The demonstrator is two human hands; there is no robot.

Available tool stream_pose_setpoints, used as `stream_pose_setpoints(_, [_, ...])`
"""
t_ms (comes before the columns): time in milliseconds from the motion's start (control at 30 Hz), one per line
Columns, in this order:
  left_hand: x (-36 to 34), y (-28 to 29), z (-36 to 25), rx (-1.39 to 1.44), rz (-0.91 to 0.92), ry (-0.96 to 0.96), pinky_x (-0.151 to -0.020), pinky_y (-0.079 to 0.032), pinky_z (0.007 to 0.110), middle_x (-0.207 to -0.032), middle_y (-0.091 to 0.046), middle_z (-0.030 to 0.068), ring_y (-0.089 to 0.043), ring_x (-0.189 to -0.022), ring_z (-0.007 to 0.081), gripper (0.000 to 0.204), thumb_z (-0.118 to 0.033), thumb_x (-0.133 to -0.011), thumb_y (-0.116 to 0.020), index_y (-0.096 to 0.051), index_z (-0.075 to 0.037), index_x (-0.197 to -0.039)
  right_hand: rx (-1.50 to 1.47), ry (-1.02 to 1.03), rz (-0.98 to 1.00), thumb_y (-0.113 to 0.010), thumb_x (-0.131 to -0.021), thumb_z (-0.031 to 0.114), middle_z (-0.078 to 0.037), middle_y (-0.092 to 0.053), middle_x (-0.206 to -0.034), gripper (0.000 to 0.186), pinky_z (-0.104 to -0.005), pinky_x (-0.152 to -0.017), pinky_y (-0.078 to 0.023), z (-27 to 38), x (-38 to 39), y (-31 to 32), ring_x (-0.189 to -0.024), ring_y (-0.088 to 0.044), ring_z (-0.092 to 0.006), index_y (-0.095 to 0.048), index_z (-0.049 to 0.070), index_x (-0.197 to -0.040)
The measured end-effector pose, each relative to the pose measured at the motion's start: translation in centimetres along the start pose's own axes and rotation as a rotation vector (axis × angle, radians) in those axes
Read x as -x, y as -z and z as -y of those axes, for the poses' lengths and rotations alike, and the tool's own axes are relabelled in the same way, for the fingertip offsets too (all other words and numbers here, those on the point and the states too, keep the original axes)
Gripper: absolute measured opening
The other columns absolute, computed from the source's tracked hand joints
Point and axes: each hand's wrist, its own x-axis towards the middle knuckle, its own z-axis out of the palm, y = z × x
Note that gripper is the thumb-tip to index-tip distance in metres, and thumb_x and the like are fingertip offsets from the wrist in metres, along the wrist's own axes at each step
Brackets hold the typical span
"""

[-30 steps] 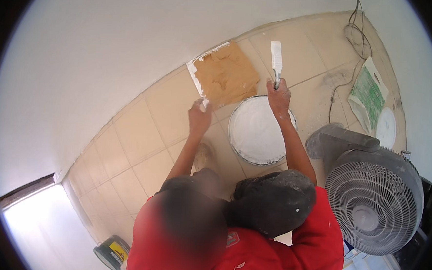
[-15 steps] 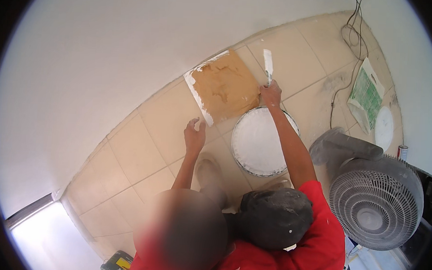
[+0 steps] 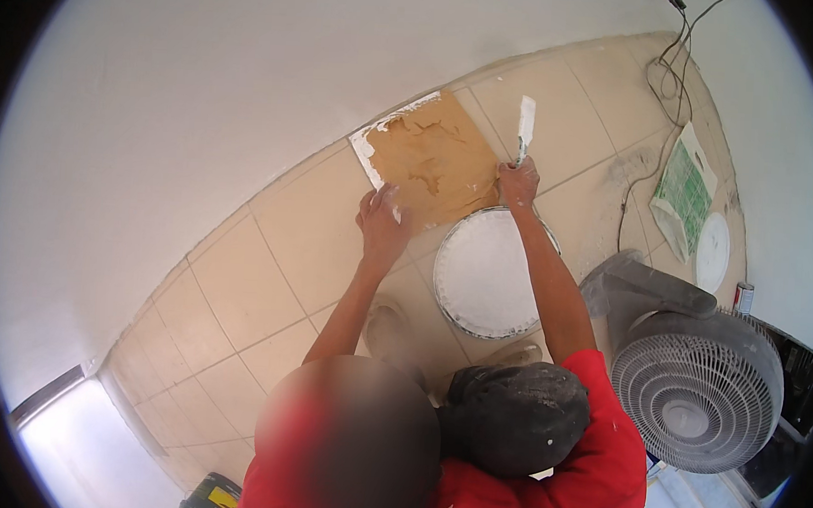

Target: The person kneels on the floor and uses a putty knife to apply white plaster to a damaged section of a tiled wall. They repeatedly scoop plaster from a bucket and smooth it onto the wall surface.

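My left hand (image 3: 380, 225) grips the lower-left corner of a square brown board (image 3: 430, 154), which has white paste along its left edge and looks like it is covered in crumpled paper. My right hand (image 3: 519, 182) is closed round the handle of an upright white-coated tool (image 3: 526, 119), a brush or scraper, beside the board's right corner. Just below both, a large round bucket (image 3: 474, 271) full of smooth white compound stands on the tiles, partly behind my right forearm.
A grey fan (image 3: 689, 379) lies face up at right, near a green-and-white sack (image 3: 681, 186), a white lid (image 3: 713, 250), a can (image 3: 743, 297) and cables (image 3: 673, 84). White walls (image 3: 204, 78) edge the tiled floor (image 3: 268, 265). A dark container (image 3: 205, 496) sits at lower left.
My left hand, briefly just off the board's corner half a second ago, is on it again, and the board has shifted slightly up. My right hand and its tool have moved a little rightward since then.
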Motion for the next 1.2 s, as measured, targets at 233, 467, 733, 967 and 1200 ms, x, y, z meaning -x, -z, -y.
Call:
stream_pose_setpoints(233, [-2.3, -0.7, 0.8, -0.166, 0.022, -0.080, -0.118, -0.026, 0.059, -0.158, -0.050, 0.0128, -0.032, -0.149, 0.0404, 0.055, -0.028, -0.094, -0.066, -0.060, -0.002, -0.143, -0.015, 0.006, -0.022, -0.079, -0.082, 0.027, -0.024, -0.072, -0.090, 0.033, -0.0545, -0.083, -0.056, 0.1, 0.0, -0.7, -0.090, -0.071, -0.0458, -0.063, 0.000, -0.094])
stream_pose_setpoints(467, [-4.6, -0.9, 1.1, -0.322, 0.077, -0.117, -0.117, -0.027, 0.062, -0.161, -0.046, 0.0106, -0.030, -0.151, 0.0405, 0.057, -0.032, -0.097, -0.064, -0.058, -0.005, -0.147, -0.024, 0.020, -0.027, -0.068, -0.083, 0.022, -0.029, -0.071, -0.089, 0.027, -0.0574, -0.081, -0.056, -0.2, 0.2, -0.8, -0.089, -0.071, -0.0493, -0.062, -0.002, -0.095])
stream_pose_setpoints(733, [-6.0, -1.3, 1.1, -0.398, 0.156, -0.046, -0.118, -0.025, 0.062, -0.164, -0.044, 0.0062, -0.029, -0.153, 0.0383, 0.061, -0.040, -0.099, -0.059, -0.054, -0.010, -0.152, -0.028, -0.017, -0.033, -0.067, -0.084, 0.022, -0.029, -0.071, -0.089, 0.025, -0.0570, -0.081, -0.056, 0.3, 0.4, -0.4, -0.089, -0.071, -0.0493, -0.063, -0.001, -0.094])
stream_pose_setpoints(967, [-6.0, -1.4, 0.7, -0.419, 0.222, 0.018, -0.119, -0.024, 0.059, -0.168, -0.039, 0.0038, -0.028, -0.154, 0.0357, 0.066, -0.042, -0.099, -0.056, -0.049, -0.011, -0.156, 0.004, -0.033, -0.051, -0.067, -0.084, 0.021, -0.029, -0.072, -0.089, 0.025, -0.0569, -0.081, -0.056, 0.2, 0.5, -0.4, -0.089, -0.071, -0.0492, -0.063, -0.001, -0.094])
stream_pose_setpoints(1200, [-6.1, -1.2, 0.4, -0.412, 0.268, 0.062, -0.120, -0.023, 0.058, -0.170, -0.036, 0.0022, -0.027, -0.154, 0.0342, 0.070, -0.042, -0.097, -0.055, -0.044, -0.013, -0.160, -0.049, -0.035, -0.011, -0.069, -0.084, 0.021, -0.027, -0.073, -0.093, 0.027, -0.0558, -0.084, -0.055, 0.4, 0.5, -0.5, -0.092, -0.071, -0.0481, -0.063, -0.001, -0.098])
